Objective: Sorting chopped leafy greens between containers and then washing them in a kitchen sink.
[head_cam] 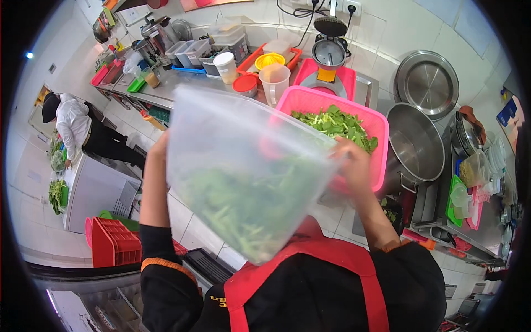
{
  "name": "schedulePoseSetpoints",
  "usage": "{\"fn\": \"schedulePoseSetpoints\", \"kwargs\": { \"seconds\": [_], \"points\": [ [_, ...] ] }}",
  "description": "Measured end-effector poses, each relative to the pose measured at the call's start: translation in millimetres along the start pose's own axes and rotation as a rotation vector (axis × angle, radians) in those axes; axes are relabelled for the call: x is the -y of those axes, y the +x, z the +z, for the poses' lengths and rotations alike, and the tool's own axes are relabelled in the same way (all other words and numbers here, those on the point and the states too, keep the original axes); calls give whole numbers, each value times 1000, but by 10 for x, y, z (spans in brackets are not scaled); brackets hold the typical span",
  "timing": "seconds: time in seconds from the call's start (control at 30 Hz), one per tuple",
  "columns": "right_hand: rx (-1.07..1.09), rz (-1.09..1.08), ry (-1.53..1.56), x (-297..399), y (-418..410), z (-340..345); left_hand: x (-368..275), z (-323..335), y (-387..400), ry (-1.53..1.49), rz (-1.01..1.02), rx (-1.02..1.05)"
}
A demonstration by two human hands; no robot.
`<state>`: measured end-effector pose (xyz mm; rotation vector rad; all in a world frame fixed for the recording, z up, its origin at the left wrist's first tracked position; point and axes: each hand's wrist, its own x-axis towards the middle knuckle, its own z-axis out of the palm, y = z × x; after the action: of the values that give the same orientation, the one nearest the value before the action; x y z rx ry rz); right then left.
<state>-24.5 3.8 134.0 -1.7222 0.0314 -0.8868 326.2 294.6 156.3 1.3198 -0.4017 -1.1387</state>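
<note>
A translucent plastic bag hangs in front of my chest, tilted, with chopped leafy greens gathered in its lower part. My right hand grips the bag's right upper corner and is slightly blurred. At the left edge is my left hand, holding that side; its fingers are hidden behind the plastic. Just beyond my right hand stands a pink plastic basket, partly covered by the bag. Cut green leaves and stems lie inside it.
Right of the basket stands a large steel stockpot. Behind are a kitchen scale on a pink tray, a clear measuring jug and a waffle iron. A person bends over a white counter at left, near a red crate.
</note>
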Motion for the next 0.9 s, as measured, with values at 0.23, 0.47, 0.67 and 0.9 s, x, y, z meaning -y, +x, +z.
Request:
{"fn": "schedulePoseSetpoints", "kwargs": {
  "seconds": [0.23, 0.47, 0.67, 0.9],
  "points": [
    [-424, 302, 405, -424, -419, -470, 146, 983, 746, -253, 74, 250],
    [-591, 426, 610, -721, -537, -661, 350, 1469, 1093, -50, 142, 198],
    [-609, 612, 652, -1058, -535, -935, 486, 1561, 1196, -224, 161, 391],
    [-328, 601, 501, -1029, -502, -1114, 349, 2008, 1224, -201, 225, 258]
  ]
}}
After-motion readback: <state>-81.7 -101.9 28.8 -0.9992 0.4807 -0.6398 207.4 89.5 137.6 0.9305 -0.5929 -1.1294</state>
